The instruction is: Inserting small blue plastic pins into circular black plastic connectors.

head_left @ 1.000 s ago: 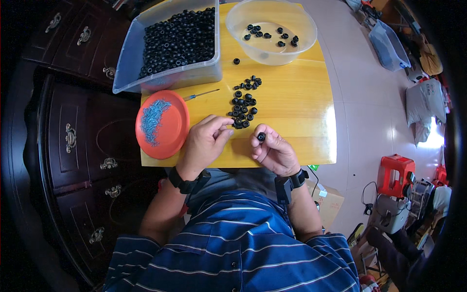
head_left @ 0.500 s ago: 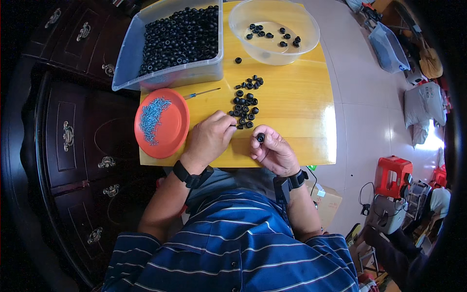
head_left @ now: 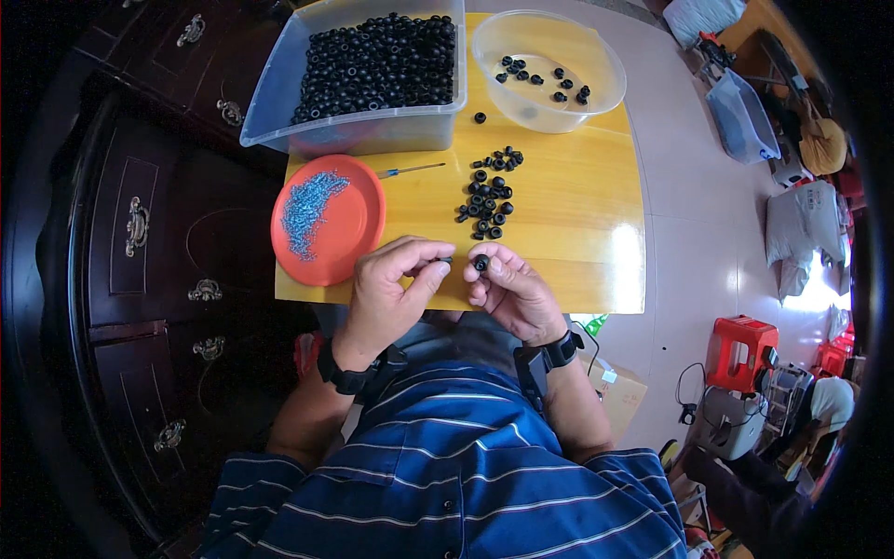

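Since half a second ago the left hand (head_left: 396, 284) has drawn back from the loose pile of black rings (head_left: 486, 200) toward the right hand (head_left: 510, 291), at the near edge of the bench (head_left: 577, 210); right fingers pinch one black ring (head_left: 480, 264); left fingertips are pinched, whatever they hold too small to make out.

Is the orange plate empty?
No, the orange plate holds a heap of small blue bits spread over its left part.
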Motion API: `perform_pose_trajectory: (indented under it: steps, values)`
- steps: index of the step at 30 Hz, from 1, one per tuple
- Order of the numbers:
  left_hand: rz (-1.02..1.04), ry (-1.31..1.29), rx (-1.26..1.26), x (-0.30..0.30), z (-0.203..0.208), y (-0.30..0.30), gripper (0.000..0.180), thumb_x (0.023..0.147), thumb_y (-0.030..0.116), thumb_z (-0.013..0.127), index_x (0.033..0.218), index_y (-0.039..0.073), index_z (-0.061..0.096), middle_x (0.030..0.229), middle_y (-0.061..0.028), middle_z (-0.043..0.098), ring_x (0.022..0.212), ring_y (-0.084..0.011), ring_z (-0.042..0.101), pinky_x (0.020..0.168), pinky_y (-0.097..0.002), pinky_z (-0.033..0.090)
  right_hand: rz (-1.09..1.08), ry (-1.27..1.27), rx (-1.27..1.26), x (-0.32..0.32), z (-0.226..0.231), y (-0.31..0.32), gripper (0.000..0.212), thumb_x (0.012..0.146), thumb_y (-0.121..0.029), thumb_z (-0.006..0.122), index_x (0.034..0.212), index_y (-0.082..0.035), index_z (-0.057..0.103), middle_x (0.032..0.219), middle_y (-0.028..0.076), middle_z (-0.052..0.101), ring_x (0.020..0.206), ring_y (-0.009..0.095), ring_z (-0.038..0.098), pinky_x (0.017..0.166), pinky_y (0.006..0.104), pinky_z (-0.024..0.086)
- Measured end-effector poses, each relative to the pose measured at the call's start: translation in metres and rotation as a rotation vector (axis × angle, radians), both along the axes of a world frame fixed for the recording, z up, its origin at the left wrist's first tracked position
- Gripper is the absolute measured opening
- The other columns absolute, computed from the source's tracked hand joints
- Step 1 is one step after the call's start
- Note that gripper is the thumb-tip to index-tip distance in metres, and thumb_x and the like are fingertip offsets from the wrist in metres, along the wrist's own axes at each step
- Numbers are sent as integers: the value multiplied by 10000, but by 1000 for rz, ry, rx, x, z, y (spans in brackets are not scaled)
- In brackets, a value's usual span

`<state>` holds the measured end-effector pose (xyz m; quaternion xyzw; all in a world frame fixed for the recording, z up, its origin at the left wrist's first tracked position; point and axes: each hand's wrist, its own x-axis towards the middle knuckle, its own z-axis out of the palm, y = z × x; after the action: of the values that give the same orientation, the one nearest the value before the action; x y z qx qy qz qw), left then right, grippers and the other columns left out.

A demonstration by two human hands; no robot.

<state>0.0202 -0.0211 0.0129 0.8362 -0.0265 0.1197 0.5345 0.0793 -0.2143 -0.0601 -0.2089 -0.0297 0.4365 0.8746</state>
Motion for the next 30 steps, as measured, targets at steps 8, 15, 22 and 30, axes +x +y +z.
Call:
perform_pose_trajectory:
  steps: [8,15,22,30]
  values:
    - [60,-34,-55,-15,5,0,140,838,-35,752,963,-2,701,868,-60,712,762,-104,676,691,-249,541,6,51,36,-11,2,16,238,1022,-193,598,1193,-29,581,1015,84,709,812,142,698,763,270,586]
    - [36,-121,88,-16,7,3,148,809,-11,785,929,-11,699,823,-85,695,732,-157,679,643,-273,527,26,78,57,-14,6,21,235,1026,-200,592,1185,-28,583,987,74,705,801,145,701,759,276,589]
    - [31,-206,156,-15,4,0,163,781,-16,804,903,-7,696,828,-103,700,728,-201,690,636,-295,532,55,63,54,-17,6,20,223,1024,-203,599,1166,-33,585,970,63,697,812,134,697,769,282,589]
    - [12,-210,202,-14,2,-2,179,767,-34,804,908,-8,697,832,-114,704,733,-219,697,643,-302,536,77,53,48,-16,2,16,213,1022,-204,605,1157,-40,595,971,46,696,824,126,694,778,274,584]
